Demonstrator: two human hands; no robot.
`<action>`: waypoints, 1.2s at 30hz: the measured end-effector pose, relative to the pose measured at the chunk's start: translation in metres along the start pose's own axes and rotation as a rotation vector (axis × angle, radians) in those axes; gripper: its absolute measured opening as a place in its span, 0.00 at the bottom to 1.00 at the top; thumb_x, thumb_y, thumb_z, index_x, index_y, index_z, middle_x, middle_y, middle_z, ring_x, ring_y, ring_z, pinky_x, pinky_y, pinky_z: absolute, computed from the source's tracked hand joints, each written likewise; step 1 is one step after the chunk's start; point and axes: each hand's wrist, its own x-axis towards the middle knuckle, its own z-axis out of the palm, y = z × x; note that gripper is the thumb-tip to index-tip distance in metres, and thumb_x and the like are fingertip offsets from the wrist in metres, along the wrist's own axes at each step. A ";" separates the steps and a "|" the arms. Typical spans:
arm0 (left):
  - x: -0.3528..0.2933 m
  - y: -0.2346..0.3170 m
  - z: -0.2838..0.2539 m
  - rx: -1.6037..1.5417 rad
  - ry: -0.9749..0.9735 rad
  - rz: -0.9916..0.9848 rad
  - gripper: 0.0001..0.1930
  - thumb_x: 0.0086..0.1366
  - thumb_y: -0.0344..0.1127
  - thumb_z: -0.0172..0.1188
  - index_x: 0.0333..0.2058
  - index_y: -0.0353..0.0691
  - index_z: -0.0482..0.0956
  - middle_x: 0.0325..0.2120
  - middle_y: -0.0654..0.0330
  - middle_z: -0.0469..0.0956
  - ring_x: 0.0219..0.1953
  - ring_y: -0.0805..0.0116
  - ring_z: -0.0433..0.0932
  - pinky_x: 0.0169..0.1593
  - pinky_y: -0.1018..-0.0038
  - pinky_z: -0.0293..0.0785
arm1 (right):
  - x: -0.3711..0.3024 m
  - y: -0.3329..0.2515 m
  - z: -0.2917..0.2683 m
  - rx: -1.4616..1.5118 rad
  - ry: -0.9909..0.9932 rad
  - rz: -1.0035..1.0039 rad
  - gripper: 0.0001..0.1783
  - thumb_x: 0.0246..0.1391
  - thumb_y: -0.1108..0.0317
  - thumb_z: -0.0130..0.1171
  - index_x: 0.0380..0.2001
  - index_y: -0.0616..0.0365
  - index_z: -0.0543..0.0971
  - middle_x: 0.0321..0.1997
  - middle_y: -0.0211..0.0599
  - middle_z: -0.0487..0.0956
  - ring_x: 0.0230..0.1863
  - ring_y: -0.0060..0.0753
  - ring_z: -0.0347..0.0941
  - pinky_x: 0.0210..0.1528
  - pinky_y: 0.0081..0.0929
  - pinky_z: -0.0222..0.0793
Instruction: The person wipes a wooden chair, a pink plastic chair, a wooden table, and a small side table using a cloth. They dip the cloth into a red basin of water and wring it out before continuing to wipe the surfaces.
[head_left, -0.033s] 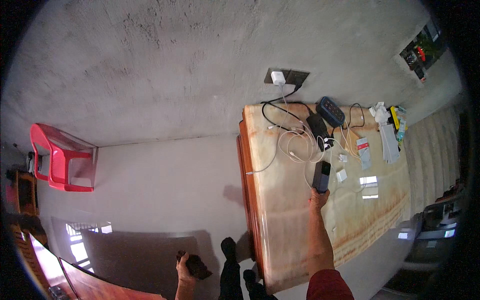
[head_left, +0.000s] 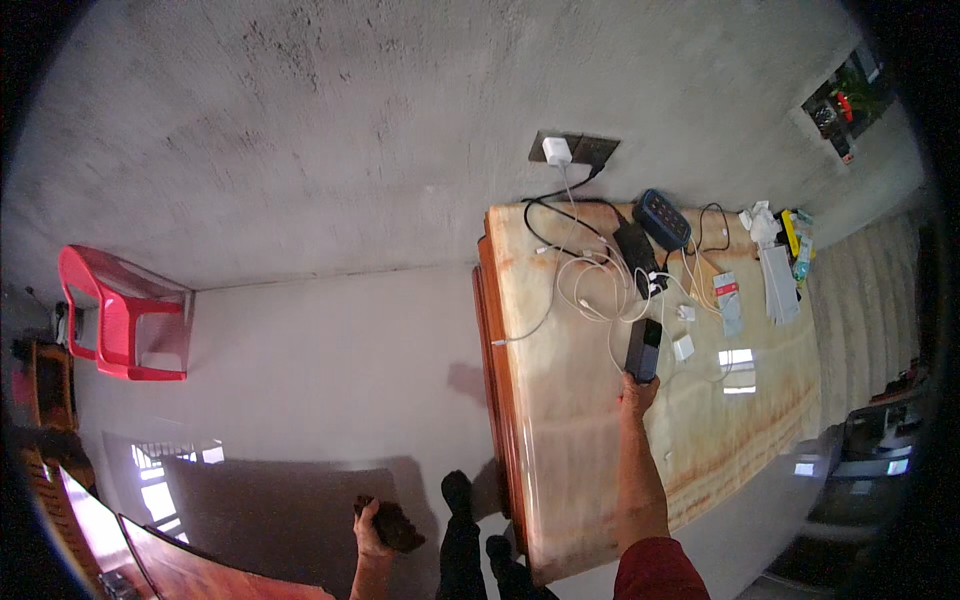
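My right hand (head_left: 638, 393) reaches over the marble-topped table and is closed round the lower end of a dark, block-shaped device (head_left: 643, 350) with a glossy black top part. Just beyond the device lie looped white cables (head_left: 590, 300) and a black power strip (head_left: 636, 255) with plugs in it. Two small white adapters (head_left: 684, 347) rest to its right. Low on the left, over the floor, my left hand (head_left: 370, 535) grips a dark brown, crumpled thing (head_left: 402, 528); its kind is unclear.
The table (head_left: 570, 450) stands against a grey wall with a socket plate (head_left: 590, 152) and a white charger (head_left: 556, 151). At its back are a blue-black case (head_left: 660, 221), papers (head_left: 777, 285) and a small packet (head_left: 727, 305). A red plastic chair (head_left: 125, 325) stands far left.
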 end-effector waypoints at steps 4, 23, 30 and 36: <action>0.011 -0.018 0.058 0.091 -0.076 -0.010 0.20 0.54 0.33 0.56 0.47 0.44 0.67 0.39 0.56 0.70 0.42 0.55 0.72 0.43 0.55 0.74 | -0.003 0.023 -0.043 -0.241 0.207 -0.367 0.39 0.44 0.62 0.67 0.58 0.59 0.59 0.37 0.38 0.72 0.35 0.26 0.69 0.39 0.24 0.68; -0.028 -0.076 0.171 0.743 -0.655 0.138 0.20 0.56 0.21 0.47 0.49 0.32 0.69 0.41 0.56 0.75 0.44 0.70 0.73 0.51 0.73 0.68 | -0.221 -0.067 -0.054 -0.062 -0.761 -0.567 0.06 0.51 0.77 0.56 0.26 0.62 0.69 0.25 0.31 0.65 0.25 0.21 0.62 0.28 0.18 0.60; -0.031 -0.111 0.194 0.877 -0.583 0.568 0.09 0.60 0.24 0.55 0.40 0.36 0.70 0.34 0.56 0.73 0.37 0.66 0.73 0.44 0.71 0.70 | -0.200 -0.078 -0.084 -0.059 -0.739 -0.456 0.03 0.51 0.76 0.55 0.30 0.61 0.72 0.26 0.24 0.65 0.25 0.19 0.58 0.29 0.19 0.58; -0.009 -0.189 0.172 1.535 -0.788 0.912 0.10 0.56 0.26 0.55 0.38 0.39 0.69 0.43 0.51 0.70 0.48 0.51 0.69 0.44 0.58 0.72 | -0.162 -0.073 -0.014 -0.633 -0.638 -1.025 0.20 0.43 0.76 0.58 0.44 0.57 0.71 0.37 0.42 0.71 0.41 0.50 0.67 0.41 0.40 0.66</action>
